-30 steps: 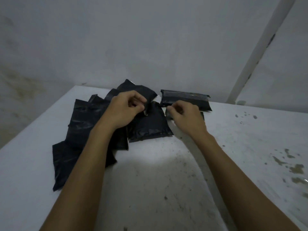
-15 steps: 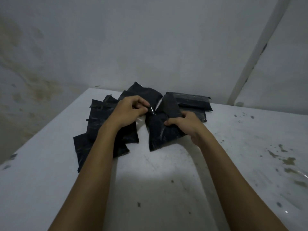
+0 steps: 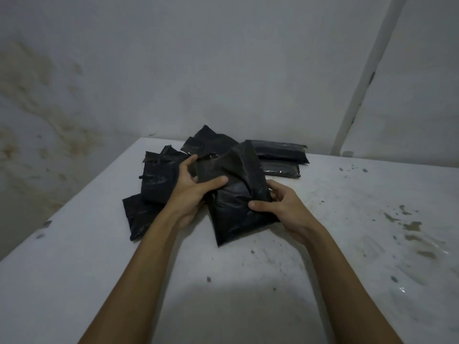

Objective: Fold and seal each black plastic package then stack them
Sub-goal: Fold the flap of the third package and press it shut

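One black plastic package [image 3: 236,202] is held just above the white counter [image 3: 248,281], its top flap folded over. Left hand [image 3: 196,192]: grip curled round the upper left edge, thumb on the front. Right hand [image 3: 278,207]: grip clasping the right side. About four loose packages [image 3: 159,180] lie behind left; two sealed packages [image 3: 280,151] are stacked behind right. Counter stained; grey wall [image 3: 223,58], white pipe [image 3: 367,70].

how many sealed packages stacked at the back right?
2: the top package lies on the lower package, behind the right hand. Others may be hidden behind the held package.
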